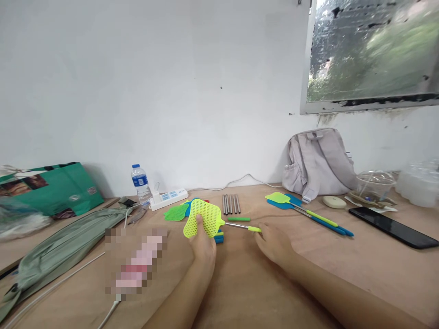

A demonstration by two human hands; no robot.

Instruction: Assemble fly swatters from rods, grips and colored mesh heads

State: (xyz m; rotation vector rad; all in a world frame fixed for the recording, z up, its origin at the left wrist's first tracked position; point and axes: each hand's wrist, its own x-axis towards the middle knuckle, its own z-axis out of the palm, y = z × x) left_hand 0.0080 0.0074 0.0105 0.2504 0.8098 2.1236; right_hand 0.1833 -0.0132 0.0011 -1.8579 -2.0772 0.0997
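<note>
Between my two hands is a yellow-green fly swatter [211, 214] with a metal rod. My left hand [202, 242] grips its perforated head, thumb lying over the mesh. At the other end, my right hand [272, 240] is closed around the yellow handle. Behind the head lie loose swatter heads, a green one [176, 212] in front and blue partly covered. Several metal rods [232, 204] rest side by side farther back, with a green handle [239, 219] in front of them. Blue and yellow handles [219, 236] are partly hidden by my left hand.
Whole swatters [308, 217] lie to the right, near a black phone [393, 227]. A backpack [320, 164], a round white case [334, 202] and a plastic cup [373, 185] stand behind. Leftward are a power strip [168, 198], water bottle [140, 183], grey-green bag [68, 249] and green bag [73, 189].
</note>
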